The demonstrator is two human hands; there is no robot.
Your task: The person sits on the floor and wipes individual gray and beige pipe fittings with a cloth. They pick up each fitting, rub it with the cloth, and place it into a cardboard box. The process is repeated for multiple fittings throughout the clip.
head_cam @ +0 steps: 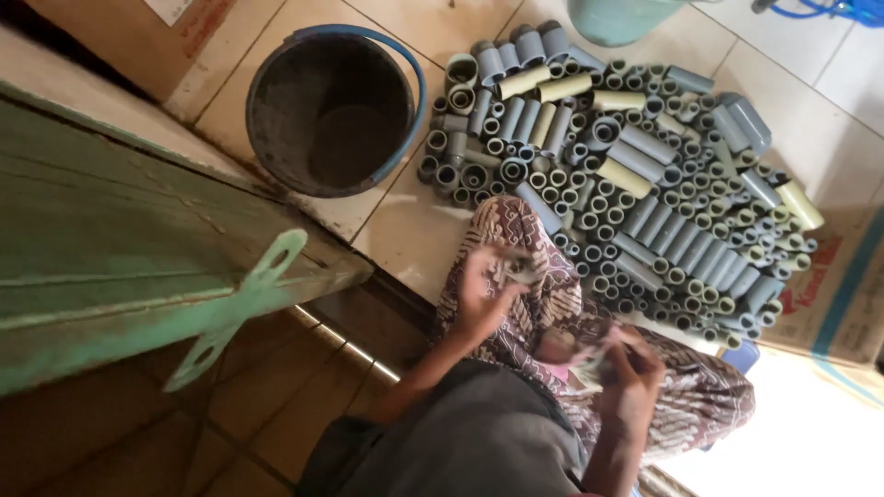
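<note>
Head-cam view, looking down at a seated person's lap in batik cloth (552, 304). Left hand (483, 290) was curled, pinching a small grey pipe piece (523, 270) w/ fingertips. Right hand (631, 373) was closed round something pale; blurred, can't tell what. Just beyond the lap, a big pile of short grey and cream pipe offcuts (626, 175) covered the tile floor. A dark bucket (331, 110) w/ blue rim stood left of the pile, touching nothing. Green wooden panel (120, 248) sat left of the lap.

Judgement: steady fingertip grip close to the lap suits such small pieces. Bare tile between bucket and pile gave the most open room; the panel edge crowded the left elbow.
</note>
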